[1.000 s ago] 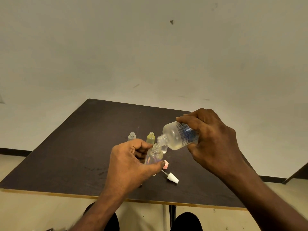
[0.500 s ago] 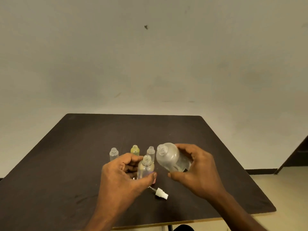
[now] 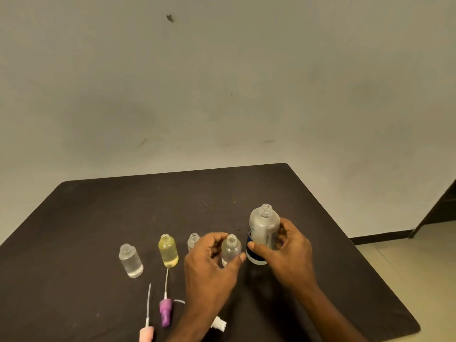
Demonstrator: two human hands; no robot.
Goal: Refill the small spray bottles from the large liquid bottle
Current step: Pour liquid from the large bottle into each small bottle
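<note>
Right hand (image 3: 287, 253) grips large liquid bottle (image 3: 263, 233), upright, uncapped, near table's (image 3: 98, 213) right edge. Left hand (image 3: 209, 262) pinches clear small spray bottle (image 3: 230, 249) just beside it. Yellow bottle (image 3: 168, 250), two more clear bottles (image 3: 130, 261) stand leftward. Purple pump head (image 3: 164, 311), pink one (image 3: 146, 334), white one (image 3: 219, 324) lie toward near edge.
</note>
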